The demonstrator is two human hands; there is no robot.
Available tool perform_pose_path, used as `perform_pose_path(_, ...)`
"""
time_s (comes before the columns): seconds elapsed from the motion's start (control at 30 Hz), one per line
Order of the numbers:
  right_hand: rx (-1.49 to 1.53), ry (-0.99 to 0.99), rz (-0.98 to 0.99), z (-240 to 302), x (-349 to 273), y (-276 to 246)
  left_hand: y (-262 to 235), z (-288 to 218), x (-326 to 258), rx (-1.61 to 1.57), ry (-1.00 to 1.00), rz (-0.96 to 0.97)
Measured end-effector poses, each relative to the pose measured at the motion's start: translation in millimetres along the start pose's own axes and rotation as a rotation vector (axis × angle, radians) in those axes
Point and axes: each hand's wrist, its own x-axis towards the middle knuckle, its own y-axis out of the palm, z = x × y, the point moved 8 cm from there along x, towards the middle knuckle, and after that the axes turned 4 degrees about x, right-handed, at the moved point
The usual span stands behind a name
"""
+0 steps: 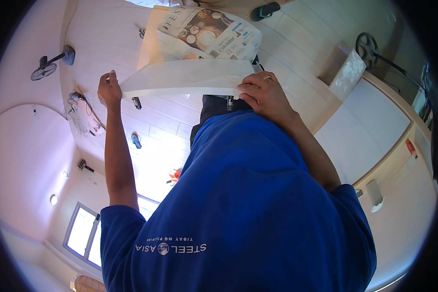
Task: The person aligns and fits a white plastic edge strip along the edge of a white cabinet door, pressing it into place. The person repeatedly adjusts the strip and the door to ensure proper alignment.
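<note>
A white panel (180, 91) with a pale, glossy face spans the space in front of my body. Two small dark metal fittings that look like hinges, one a hinge (229, 102) near my waist and another hinge (136, 103) near the left end, stick out below its near edge. My left hand (110, 91) is closed at the panel's left end, its fingertips pointing up. On the right end, my right hand (266, 96) has its fingers over the top edge and the thumb below. It wears a ring.
A newspaper (209, 34) covers a light wooden surface just beyond the panel. Slippers, a blue one (136, 140) and a dark one (265, 11), lie on the tiled floor. A fan (46, 69) stands at left. To the right is a white-panelled cabinet (370, 126) with a wooden frame.
</note>
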Motion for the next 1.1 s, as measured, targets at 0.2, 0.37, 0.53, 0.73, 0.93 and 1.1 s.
perform_pose_path(0.2, 0.088, -0.018, 0.119, 17, 37, 20, 0, -7, 2, 0.056, -0.072, 0.023)
perform_pose_path(0.37, 0.082, -0.130, 0.146, 28, 78, 50, -1, -19, 8, 0.093, -0.105, 0.042)
perform_pose_path(0.53, 0.112, -0.190, 0.172, 43, 113, 79, -9, -35, 5, 0.146, -0.121, 0.022)
perform_pose_path(0.73, 0.024, -0.219, 0.112, 55, 117, 87, -12, -44, 2, 0.183, -0.118, 0.072)
perform_pose_path(0.93, -0.074, -0.304, 0.081, 60, 117, 84, -8, -47, 6, 0.250, -0.076, 0.137)
perform_pose_path(1.1, -0.159, -0.337, 0.062, 59, 115, 84, -8, -53, 8, 0.076, -0.014, 0.096)
